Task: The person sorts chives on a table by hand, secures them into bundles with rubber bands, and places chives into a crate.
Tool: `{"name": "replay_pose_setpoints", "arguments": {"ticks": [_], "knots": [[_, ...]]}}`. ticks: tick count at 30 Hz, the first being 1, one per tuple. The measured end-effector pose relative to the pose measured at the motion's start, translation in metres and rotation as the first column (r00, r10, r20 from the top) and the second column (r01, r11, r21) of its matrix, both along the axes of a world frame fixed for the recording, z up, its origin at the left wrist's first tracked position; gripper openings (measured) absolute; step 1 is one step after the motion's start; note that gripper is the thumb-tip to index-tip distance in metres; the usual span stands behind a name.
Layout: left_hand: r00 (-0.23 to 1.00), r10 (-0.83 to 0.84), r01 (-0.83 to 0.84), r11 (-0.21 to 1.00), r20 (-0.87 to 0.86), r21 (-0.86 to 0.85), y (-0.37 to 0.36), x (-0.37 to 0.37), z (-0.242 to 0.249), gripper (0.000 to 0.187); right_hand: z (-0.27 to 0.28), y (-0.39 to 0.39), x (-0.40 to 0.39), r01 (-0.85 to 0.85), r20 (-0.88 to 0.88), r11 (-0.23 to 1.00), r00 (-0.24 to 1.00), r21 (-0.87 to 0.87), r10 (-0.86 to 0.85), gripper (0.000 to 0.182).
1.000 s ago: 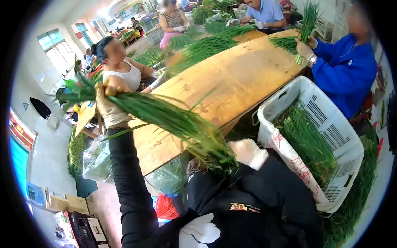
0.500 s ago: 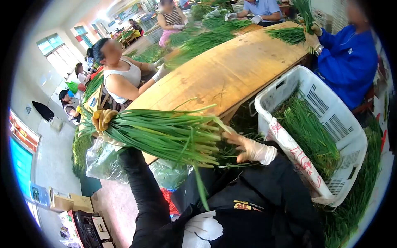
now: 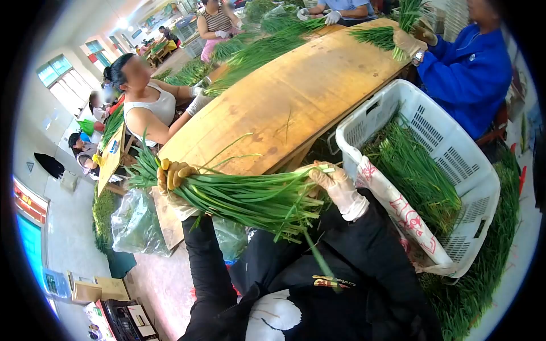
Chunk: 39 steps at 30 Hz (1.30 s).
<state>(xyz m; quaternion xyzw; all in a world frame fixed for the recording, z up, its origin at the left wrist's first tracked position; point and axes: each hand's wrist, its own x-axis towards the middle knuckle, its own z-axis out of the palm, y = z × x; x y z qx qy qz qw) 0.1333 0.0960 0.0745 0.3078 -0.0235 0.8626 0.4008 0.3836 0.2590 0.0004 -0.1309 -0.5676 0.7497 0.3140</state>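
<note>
A bunch of green Chinese chives [image 3: 250,196] lies across the front of my body, leaves to the left and pale stem ends to the right. My left hand [image 3: 175,177], in a glove with yellowed fingers, is closed round the leafy part. At the stem end my right hand [image 3: 336,186], in a thin whitish glove, pinches the pale ends of a few chives along the upper side of the bunch. Some leaves stick up loosely above the bunch, and one strand hangs below it over my dark jacket [image 3: 364,267].
A wooden table [image 3: 296,96] stretches ahead. At right stands a white plastic crate [image 3: 441,116] with chives inside; more chives [image 3: 489,278] lie on the floor beyond it. Co-workers sit round the table, one in a blue jacket [image 3: 469,85] holding chives. A clear plastic bag [image 3: 139,221] is at lower left.
My right hand's spread fingers have closed on the stem ends. The bunch sits slightly lower and further right in view. The co-worker at left has drawn the gloved hands back toward the table edge.
</note>
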Motion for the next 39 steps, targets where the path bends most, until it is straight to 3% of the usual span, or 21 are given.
{"name": "replay_pose_setpoints", "arguments": {"ticks": [3,7,10,12,13,15,16,17,19,22,24,25,27,29,31,32,34,35,36,37,39], "knots": [[0.999,0.007,-0.006,1.0,-0.04,0.027,-0.007,-0.003,0.003,0.01,-0.015,0.006,0.006,-0.124,-0.025,0.981,0.992,-0.149,0.121,0.022],[0.995,0.024,-0.021,0.999,-0.102,0.031,-0.022,-0.018,0.007,0.011,-0.01,0.009,0.024,-0.207,0.328,0.978,0.926,0.031,0.186,0.015],[0.97,0.233,-0.232,0.973,0.072,-0.016,-0.05,-0.036,0.011,0.012,-0.025,0.032,0.057,-0.018,0.289,0.993,0.956,-0.114,0.051,0.021],[0.946,0.322,-0.322,0.947,0.04,-0.008,-0.062,-0.049,0.011,0.013,-0.027,0.042,0.068,-0.373,0.894,0.882,0.435,0.287,-0.107,0.022],[0.946,0.32,-0.32,0.947,0.054,-0.006,-0.067,-0.053,0.012,0.014,-0.04,0.042,0.061,-0.793,0.909,0.468,0.251,0.39,-0.333,0.021],[0.936,0.349,-0.349,0.937,0.041,-0.007,-0.064,-0.048,0.014,0.014,-0.025,0.026,0.058,-0.672,0.811,0.472,0.371,0.571,-0.452,0.026],[0.947,0.318,-0.319,0.948,0.036,0.013,-0.06,-0.044,0.015,0.014,-0.027,0.023,0.046,-0.318,0.499,0.434,0.763,0.843,-0.411,0.035],[0.958,0.287,-0.288,0.957,0.031,0.03,-0.057,-0.04,0.016,0.014,-0.021,0.02,0.036,-0.25,0.431,0.52,0.863,0.817,-0.263,0.044],[0.962,0.271,-0.27,0.962,-0.025,0.038,-0.049,-0.031,0.018,0.013,-0.009,0.007,0.01,-0.331,0.438,0.582,0.898,0.743,-0.048,0.056],[0.981,0.189,-0.185,0.979,-0.039,0.081,-0.03,-0.006,0.025,0.013,-0.03,-0.013,-0.045,-0.241,0.407,0.475,0.867,0.847,-0.286,0.079],[0.977,0.197,-0.192,0.979,-0.084,0.062,-0.021,0.006,0.026,0.011,-0.04,-0.023,-0.074,-0.122,0.208,0.922,0.977,0.367,0.047,0.064],[0.974,0.207,-0.203,0.978,-0.089,0.049,-0.018,0.012,0.029,0.011,-0.039,-0.025,-0.079,-0.077,0.229,0.916,0.973,0.394,-0.017,0.054],[0.966,0.247,-0.246,0.969,-0.076,0.019,-0.022,0.009,0.029,0.011,-0.049,-0.018,-0.076,0.013,0.156,1.0,0.988,0.014,-0.015,0.027],[0.953,0.297,-0.297,0.955,-0.061,-0.006,-0.03,0.003,0.028,0.011,-0.032,-0.009,-0.057,0.025,0.022,0.986,1.0,-0.167,-0.021,0.029],[0.954,0.3,-0.3,0.954,-0.002,-0.02,-0.039,-0.009,0.024,0.013,-0.06,0.014,-0.038,0.02,-0.229,1.0,0.973,-0.019,-0.024,0.04],[0.967,0.254,-0.255,0.967,0.03,0.013,-0.048,-0.019,0.021,0.014,-0.059,0.02,-0.026,0.11,0.065,0.914,0.994,-0.39,-0.092,0.043],[0.938,0.344,-0.344,0.939,0.049,-0.012,-0.064,-0.033,0.018,0.015,-0.109,0.048,-0.004,0.353,0.058,0.889,0.934,-0.292,-0.352,0.041],[0.934,0.354,-0.354,0.935,0.044,-0.007,-0.072,-0.041,0.016,0.015,-0.139,0.07,0.017,0.329,0.113,0.918,0.944,-0.22,-0.311,0.033],[0.939,0.343,-0.344,0.939,0.034,0.011,-0.078,-0.049,0.012,0.016,-0.137,0.077,0.023,0.171,0.565,0.981,0.802,0.093,-0.193,0.026],[0.891,0.454,-0.454,0.891,0.001,-0.027,-0.077,-0.047,0.012,0.017,-0.13,0.08,0.027,-0.132,0.88,0.951,0.431,0.279,-0.198,0.031],[0.928,0.371,-0.371,0.929,-0.027,0.009,-0.072,-0.046,0.016,0.018,-0.048,0.034,0.025,-0.625,0.836,0.584,0.228,0.519,-0.499,0.072]]}}
